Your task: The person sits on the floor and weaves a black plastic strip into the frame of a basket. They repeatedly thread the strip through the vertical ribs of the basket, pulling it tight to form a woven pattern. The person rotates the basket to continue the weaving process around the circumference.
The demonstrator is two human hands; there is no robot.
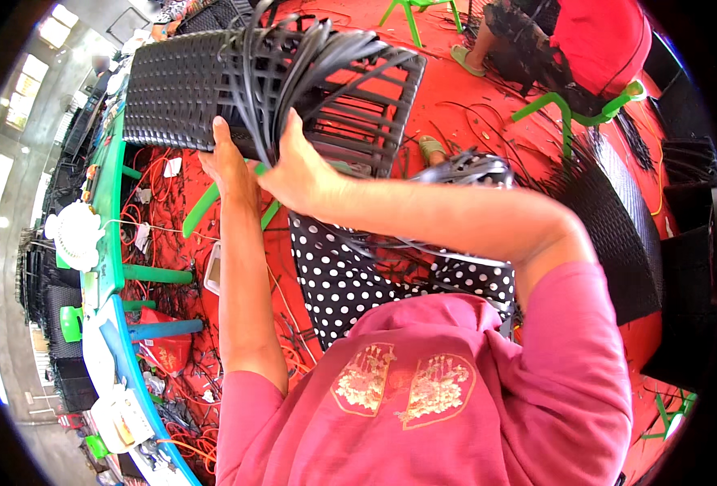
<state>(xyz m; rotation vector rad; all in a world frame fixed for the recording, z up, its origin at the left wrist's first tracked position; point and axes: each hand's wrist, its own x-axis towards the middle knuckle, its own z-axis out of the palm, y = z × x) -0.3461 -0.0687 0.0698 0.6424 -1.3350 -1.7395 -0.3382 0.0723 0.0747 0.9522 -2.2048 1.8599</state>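
Observation:
A black woven wicker panel (180,89) on a dark metal frame (374,121) is held up in front of me, its left part woven, its right part bare bars. My left hand (230,166) grips the panel's lower edge. My right hand (297,166) is closed on a bundle of black wicker strands (285,65) that fan up over the frame. More loose black strands (472,170) trail over my right forearm. I wear a pink top and black polka-dot cloth (350,275) covers my lap.
The floor (488,97) is red and littered with strand offcuts. Green and blue tables (111,211) with a white fan (75,235) stand at the left. Another person in red (601,40) sits at the top right by green stools (577,113). Finished black wicker pieces (617,219) lie right.

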